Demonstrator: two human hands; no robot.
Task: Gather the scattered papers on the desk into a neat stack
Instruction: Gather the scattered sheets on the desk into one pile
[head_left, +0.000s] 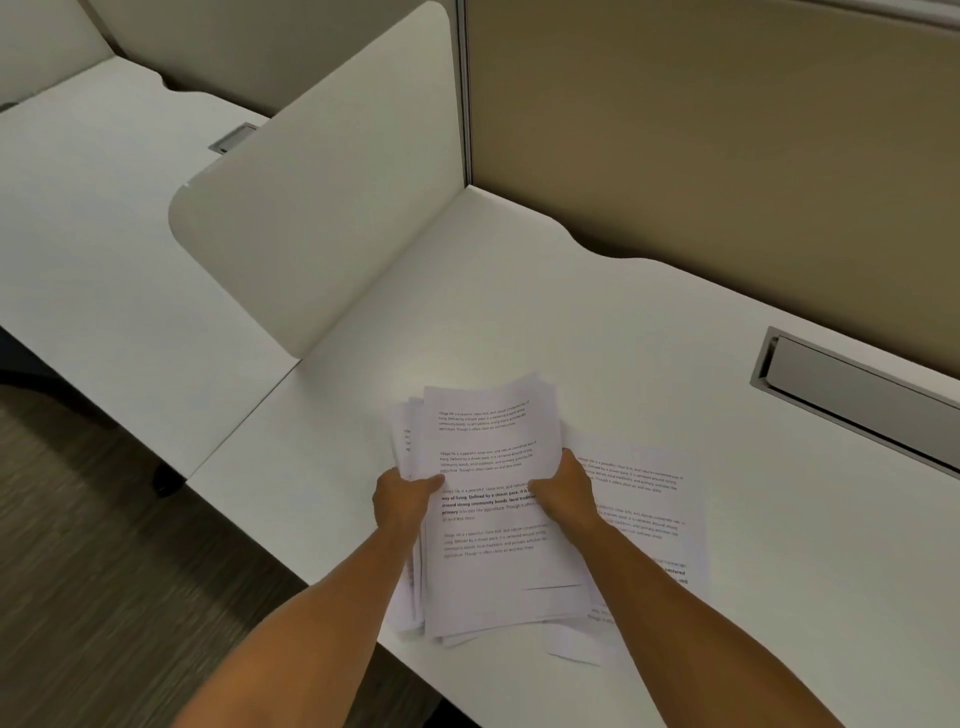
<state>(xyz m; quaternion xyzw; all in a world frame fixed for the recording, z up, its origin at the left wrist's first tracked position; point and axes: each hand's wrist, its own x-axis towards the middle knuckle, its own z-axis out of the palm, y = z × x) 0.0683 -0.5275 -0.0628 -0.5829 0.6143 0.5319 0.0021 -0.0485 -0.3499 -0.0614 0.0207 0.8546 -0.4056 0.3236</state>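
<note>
Head view shows both hands clamped on one bundle of papers (493, 499): the left hand (402, 493) grips its left long edge with the thumb curled over the top sheet, and the right hand (563, 493) grips the right long edge the same way, thumb on the print and fingers hidden beneath. The bundle lies between the two sets of fingers, its long axis running away from the person, and its sheets are not yet squared, since several edges fan out beyond the left fingers and at the near end. The relation that matters for the coming move is the loose sheet (649, 509) lying flat on the desk (571, 322), just to the outside of the right fingers and partly tucked under the bundle's right edge, its long axis roughly parallel to the bundle's. A smaller corner of paper (571, 652) pokes out nearer the person, below the right wrist. The right hand is plainly the nearer one to both strays, so I judge it would let go and sweep them in while the left keeps the bundle steady.
</note>
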